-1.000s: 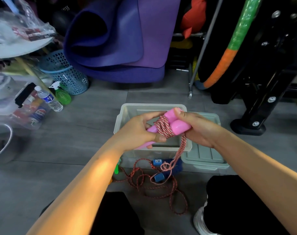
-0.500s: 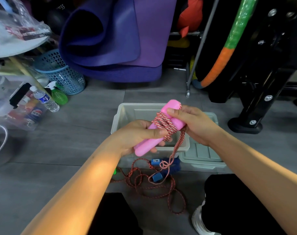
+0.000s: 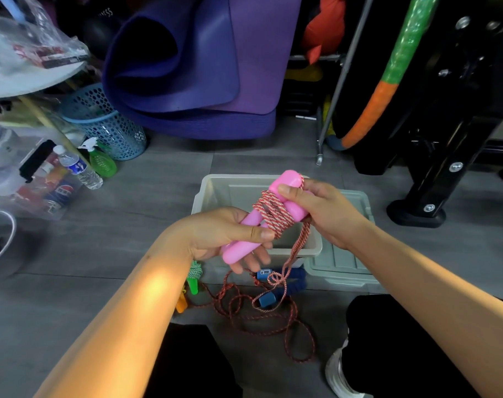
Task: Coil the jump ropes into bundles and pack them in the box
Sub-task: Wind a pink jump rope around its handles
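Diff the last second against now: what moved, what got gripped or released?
The pink handles tilted from near level to steeply diagonal, upper ends away from the person. The right hand shifted up toward those upper ends, thumb on a handle; the left hand slid down to grip the lower ends. Nothing was released. Unchanged: red-and-white rope trailing loose on the floor, box, blue-handled rope.

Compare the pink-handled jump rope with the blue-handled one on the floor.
The pink-handled jump rope is held up above the box by the left hand and right hand; the blue-handled jump rope lies on the floor in front of the box. The pink one's red-and-white cord is partly wound round its handles, the rest trailing down; the blue one's cord is dark blue. Neither is in the box.
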Motion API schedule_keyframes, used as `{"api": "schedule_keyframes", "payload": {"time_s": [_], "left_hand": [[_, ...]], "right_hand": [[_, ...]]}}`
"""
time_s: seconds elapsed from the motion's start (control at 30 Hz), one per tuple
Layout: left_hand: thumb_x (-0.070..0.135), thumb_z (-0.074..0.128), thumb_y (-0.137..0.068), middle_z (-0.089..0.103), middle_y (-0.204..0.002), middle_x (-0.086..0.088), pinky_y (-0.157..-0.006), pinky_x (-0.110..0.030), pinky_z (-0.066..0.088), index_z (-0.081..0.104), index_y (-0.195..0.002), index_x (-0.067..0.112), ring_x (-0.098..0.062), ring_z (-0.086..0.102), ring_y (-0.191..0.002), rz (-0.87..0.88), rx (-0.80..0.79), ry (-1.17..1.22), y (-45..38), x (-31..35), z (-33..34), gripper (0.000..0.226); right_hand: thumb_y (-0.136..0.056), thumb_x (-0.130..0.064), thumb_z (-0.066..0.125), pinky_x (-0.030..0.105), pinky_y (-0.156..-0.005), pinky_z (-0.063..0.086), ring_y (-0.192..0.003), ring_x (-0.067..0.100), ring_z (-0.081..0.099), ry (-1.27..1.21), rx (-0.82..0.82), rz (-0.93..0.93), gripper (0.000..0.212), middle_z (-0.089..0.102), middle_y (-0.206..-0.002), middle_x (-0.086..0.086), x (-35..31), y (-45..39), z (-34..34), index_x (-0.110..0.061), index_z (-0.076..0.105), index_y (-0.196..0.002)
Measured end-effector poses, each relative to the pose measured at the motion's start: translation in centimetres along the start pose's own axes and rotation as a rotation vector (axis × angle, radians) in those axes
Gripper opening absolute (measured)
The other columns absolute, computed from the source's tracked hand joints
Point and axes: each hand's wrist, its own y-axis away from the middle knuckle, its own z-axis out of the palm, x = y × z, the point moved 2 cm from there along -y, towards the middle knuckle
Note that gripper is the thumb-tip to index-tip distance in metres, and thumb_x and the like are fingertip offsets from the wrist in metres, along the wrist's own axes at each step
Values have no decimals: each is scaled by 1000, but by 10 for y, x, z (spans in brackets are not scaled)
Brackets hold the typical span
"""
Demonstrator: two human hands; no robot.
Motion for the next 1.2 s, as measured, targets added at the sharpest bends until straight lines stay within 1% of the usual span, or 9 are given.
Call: {"api": "schedule_keyframes", "payload": {"time_s": [0.2,0.47,0.6,0.7,0.77,0.87,0.97,1.07,1.2], "left_hand": [[28,60,-74,69,-66,-5,-47,-23,53,59,-90,3,-17,67,-56,32,-5,3,-2,0,5,30],[24,57,-77,72,-76,-4,-49,-21,53,59,-97,6,-15,70,-68,59,-63,55,-2,0,4,27],[27,57,-78,69,-70,-9,-43,-24,52,55,-95,8,-16,68,-56,18,-68,164,-2,-1,10,25],[28,58,-77,59,-60,0,-34,-14,35,58,-91,6,-5,48,-40,51,-19,156,-5,-1,9,27],[28,57,-79,53,-59,1,-33,-13,30,58,-92,4,-4,42,-39,55,-29,175,-6,-1,8,27],[26,56,-81,53,-59,0,-33,-13,30,58,-93,3,-5,42,-40,76,-21,183,-7,-2,6,27],[27,57,-81,53,-59,0,-33,-13,30,59,-94,3,-5,42,-40,99,45,185,-9,-5,2,28],[28,57,-80,52,-60,-1,-34,-13,29,58,-93,4,-5,41,-42,143,113,251,-10,-5,-2,27],[31,58,-78,52,-61,-1,-35,-13,27,58,-93,5,-6,39,-42,189,182,294,-11,-4,-7,30]], "right_hand": [[-86,-26,62,22,-68,52,-75,13,64,18,18,12,19,70,-80,5,1,-2,-2,-8,68,-89],[-80,-30,66,34,-77,49,-77,19,62,24,55,27,20,69,-79,7,0,-4,-5,-10,69,-84],[-70,-35,65,35,-79,48,-78,21,61,-9,67,-6,26,68,-79,8,-5,-4,-7,-12,69,-82],[-81,-32,63,38,-80,46,-81,23,58,41,85,5,21,66,-83,11,-2,-6,-11,-11,68,-84],[-86,-33,62,39,-76,42,-80,25,53,113,105,31,30,62,-84,14,0,-7,-14,-4,67,-89],[-84,-44,60,30,-59,34,-67,21,44,155,97,70,49,55,-75,11,-2,-4,-13,4,63,-94],[-86,-52,50,25,-50,24,-50,10,42,135,66,138,42,55,-60,-1,-1,-3,-13,-11,59,-80],[-89,-60,36,25,-48,19,-48,9,36,116,-12,190,50,58,-62,2,4,0,-7,-16,59,-89],[-97,-46,38,18,-46,23,-45,4,31,194,-8,124,35,49,-64,-2,6,4,-2,-20,60,-87]]}}
